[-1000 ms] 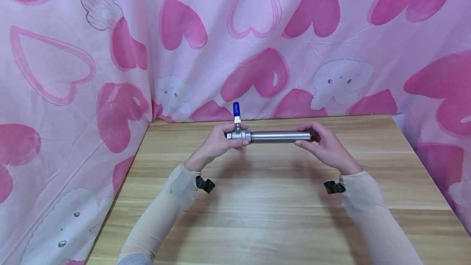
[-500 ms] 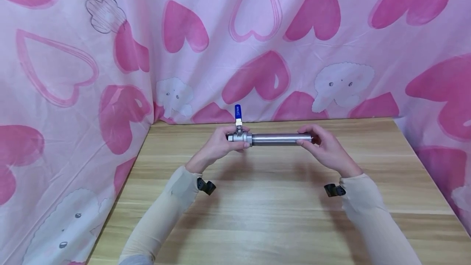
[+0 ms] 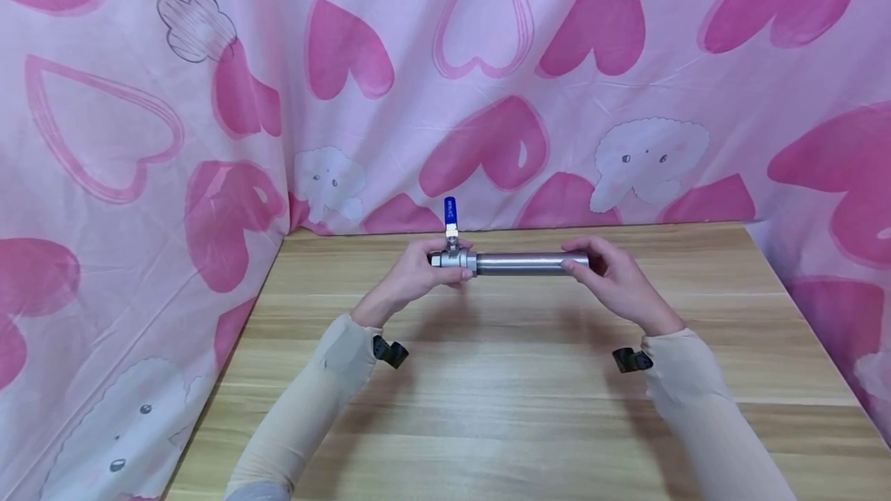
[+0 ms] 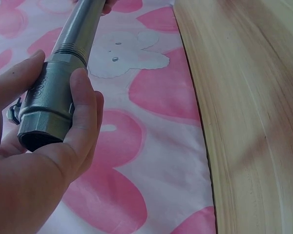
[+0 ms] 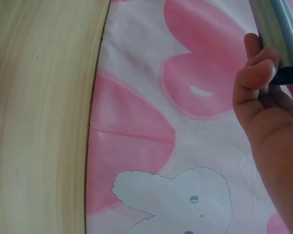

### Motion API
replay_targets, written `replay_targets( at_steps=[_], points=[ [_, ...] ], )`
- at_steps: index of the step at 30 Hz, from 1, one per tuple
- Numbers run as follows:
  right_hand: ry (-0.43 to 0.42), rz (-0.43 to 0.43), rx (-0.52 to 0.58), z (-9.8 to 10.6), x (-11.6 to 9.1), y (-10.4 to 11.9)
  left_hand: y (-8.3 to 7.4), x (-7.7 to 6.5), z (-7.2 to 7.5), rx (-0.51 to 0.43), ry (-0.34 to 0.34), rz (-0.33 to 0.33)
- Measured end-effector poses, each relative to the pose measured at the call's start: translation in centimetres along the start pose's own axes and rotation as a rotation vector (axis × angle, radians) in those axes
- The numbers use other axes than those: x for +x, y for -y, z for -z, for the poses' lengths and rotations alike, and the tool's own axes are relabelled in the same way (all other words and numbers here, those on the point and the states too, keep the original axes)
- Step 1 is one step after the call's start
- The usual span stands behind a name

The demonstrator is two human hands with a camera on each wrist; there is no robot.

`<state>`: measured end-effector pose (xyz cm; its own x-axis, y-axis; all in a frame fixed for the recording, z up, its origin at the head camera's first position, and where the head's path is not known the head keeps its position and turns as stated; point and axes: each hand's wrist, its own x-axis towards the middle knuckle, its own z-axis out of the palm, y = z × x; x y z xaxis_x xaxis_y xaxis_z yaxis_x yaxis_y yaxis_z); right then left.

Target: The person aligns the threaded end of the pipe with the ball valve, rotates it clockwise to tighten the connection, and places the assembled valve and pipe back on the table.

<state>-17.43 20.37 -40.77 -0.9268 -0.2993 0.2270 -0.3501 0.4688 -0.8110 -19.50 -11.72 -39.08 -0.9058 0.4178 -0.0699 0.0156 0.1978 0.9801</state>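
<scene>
A steel ball valve (image 3: 454, 259) with a blue lever handle (image 3: 450, 213) pointing up and away is gripped at its body by my left hand (image 3: 420, 270). From its right side runs a steel pipe (image 3: 525, 263), level and raised above the table. My right hand (image 3: 609, 273) holds the pipe's far end between thumb and fingers. In the left wrist view, threads (image 4: 71, 50) show where the pipe meets the valve (image 4: 49, 95), whose near opening is dark. The right wrist view shows the open end of the pipe (image 5: 278, 34) in the right hand (image 5: 276, 117).
Beneath the hands lies a wood-grain table (image 3: 501, 408). Pink heart-patterned cloth (image 3: 480, 130) hangs behind it and along both sides. A small black camera sits on each wrist over beige sleeves (image 3: 685, 377).
The right hand's fingers have shifted slightly around the pipe's end. The left hand keeps its grip on the valve. The whole head view has moved slightly.
</scene>
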Motion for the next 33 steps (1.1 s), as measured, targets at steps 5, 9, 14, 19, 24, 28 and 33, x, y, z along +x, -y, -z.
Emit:
replay_targets(
  at_steps=[5, 9, 14, 19, 24, 28, 33],
  points=[
    [0.02, -0.012, 0.026, -0.1, 0.05, -0.09, -0.02, 0.02, 0.03, 0.027, -0.005, -0.013],
    [0.044, -0.019, 0.021, -0.1, 0.05, -0.13, 0.07, 0.08, 0.06, 0.019, -0.008, -0.02],
    [0.03, 0.006, -0.006, -0.14, 0.09, -0.2, 0.12, 0.1, 0.12, 0.011, -0.009, -0.02],
    [-0.004, 0.048, -0.04, -0.25, 0.18, -0.26, 0.17, 0.1, 0.17, 0.013, -0.008, -0.016],
    [-0.027, 0.066, -0.043, -0.32, 0.11, -0.2, 0.18, 0.21, 0.11, -0.009, -0.002, -0.011],
    [-0.04, 0.063, -0.034, -0.37, 0.09, -0.15, 0.09, 0.2, 0.06, -0.011, -0.004, -0.002],
    [-0.05, 0.072, -0.034, -0.41, 0.08, -0.14, -0.13, 0.13, 0.01, -0.013, -0.005, 0.004]
  ],
)
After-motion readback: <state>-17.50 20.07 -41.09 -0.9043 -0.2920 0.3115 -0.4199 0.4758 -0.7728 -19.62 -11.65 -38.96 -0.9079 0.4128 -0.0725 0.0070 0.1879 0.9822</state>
